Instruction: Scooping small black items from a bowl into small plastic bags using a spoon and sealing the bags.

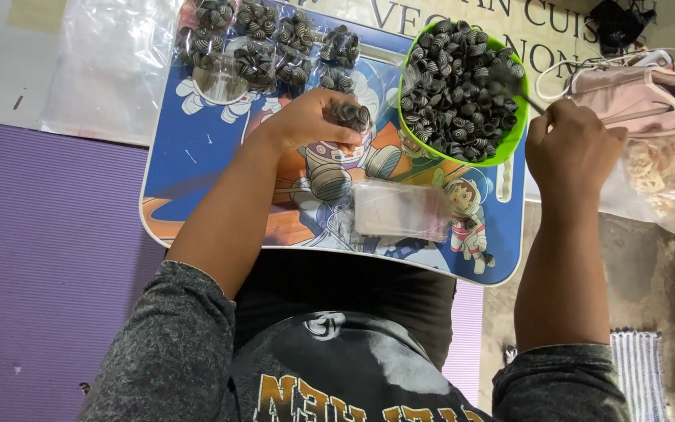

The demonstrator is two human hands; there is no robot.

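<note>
The left hand has a closed grip on a small clear bag of striped spiral pieces above the cartoon lap tray. The right hand is closed around a thin dark utensil reaching into the green bowl, full of the same pieces.

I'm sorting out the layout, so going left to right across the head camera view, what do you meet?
Purple mat → left hand gripping a small packet of dark spiral pieces → round green plastic bowl of the same pieces → right hand → pink bag.
</note>
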